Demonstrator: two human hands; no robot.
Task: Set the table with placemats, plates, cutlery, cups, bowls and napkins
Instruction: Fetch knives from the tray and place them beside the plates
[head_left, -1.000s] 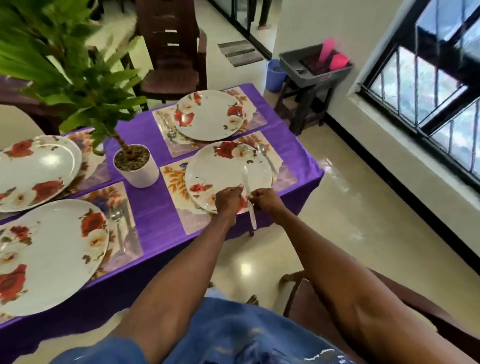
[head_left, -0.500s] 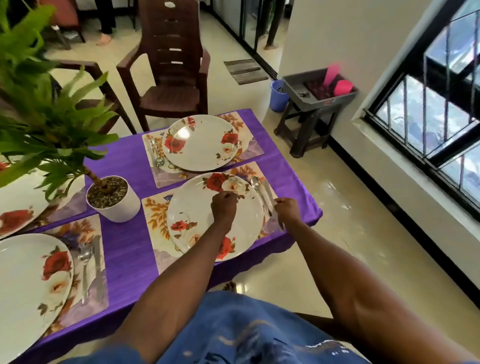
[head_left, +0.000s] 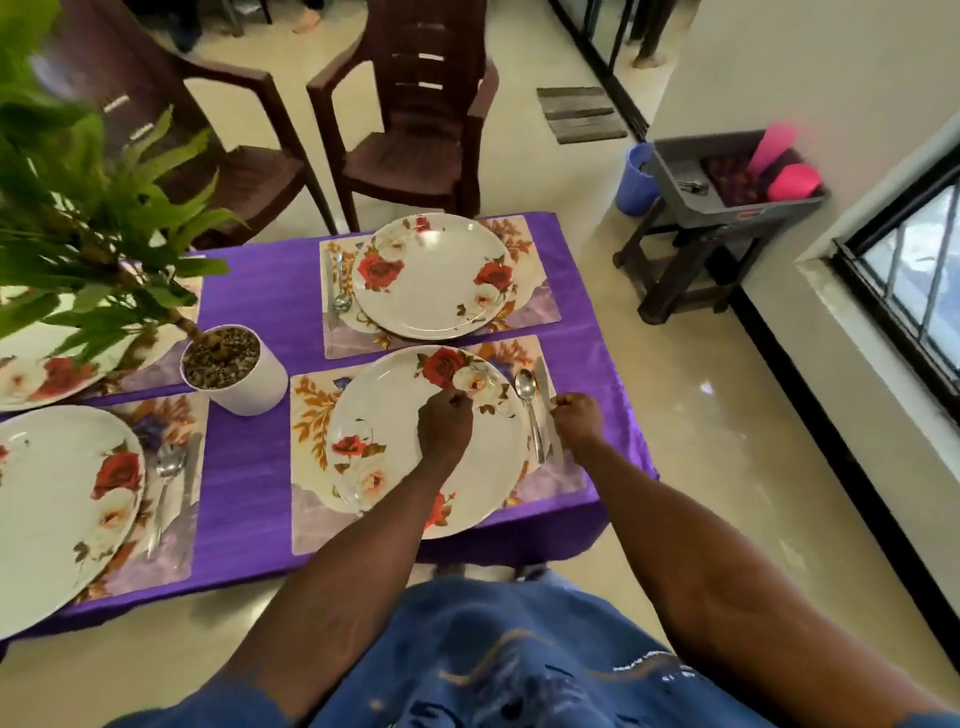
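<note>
Since half a second ago, little is changed: both hands are kept over the near setting. The left hand (head_left: 445, 423) is held clenched above the plate (head_left: 395, 441), grasping nothing visible. The right hand (head_left: 577, 420) is curled at the knife (head_left: 546, 410), at the plate's three o'clock beside the spoon (head_left: 529, 402); whether it is pinched cannot be told.

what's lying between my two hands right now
In the head view, a spoon on the placemat lies between the left hand and right hand.

Bright window (head_left: 904, 280) daylight, floor (head_left: 701, 395) glare, blurred wide-angle edges.
</note>
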